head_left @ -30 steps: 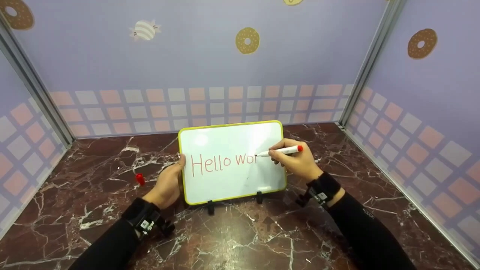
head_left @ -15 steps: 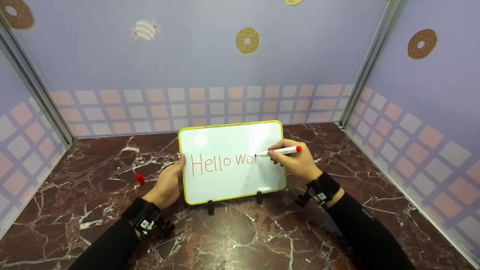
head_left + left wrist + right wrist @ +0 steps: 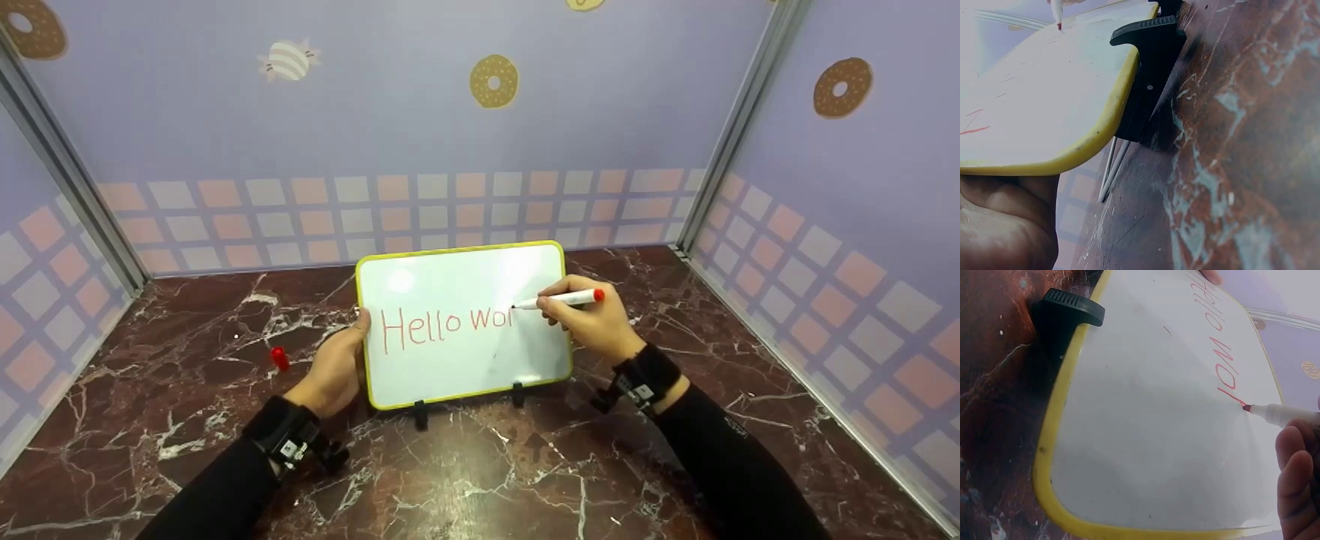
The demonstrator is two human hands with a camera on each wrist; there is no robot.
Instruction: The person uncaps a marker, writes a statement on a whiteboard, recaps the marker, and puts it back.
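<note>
A small whiteboard (image 3: 450, 382) with a yellow frame leans back on a black stand (image 3: 1151, 73). Red handwriting (image 3: 1216, 340) across it reads "Hello wor". My left hand (image 3: 335, 369) grips the board's left edge, thumb at the front rim and fingers behind, partly hidden. In my right hand (image 3: 596, 319) I pinch a white marker (image 3: 570, 298) with a red end, like a pen. Its red tip is at the top of the "r", at or very near the board in the right wrist view.
A red marker cap (image 3: 280, 358) stands on the dark marbled table (image 3: 465, 480), left of my left hand. Two black stand feet jut out under the board's lower edge. Purple patterned panels (image 3: 390, 135) enclose the table at the back and sides.
The marker tip has shifted up very slightly by the letter "r". My left hand and the whiteboard stay in place.
</note>
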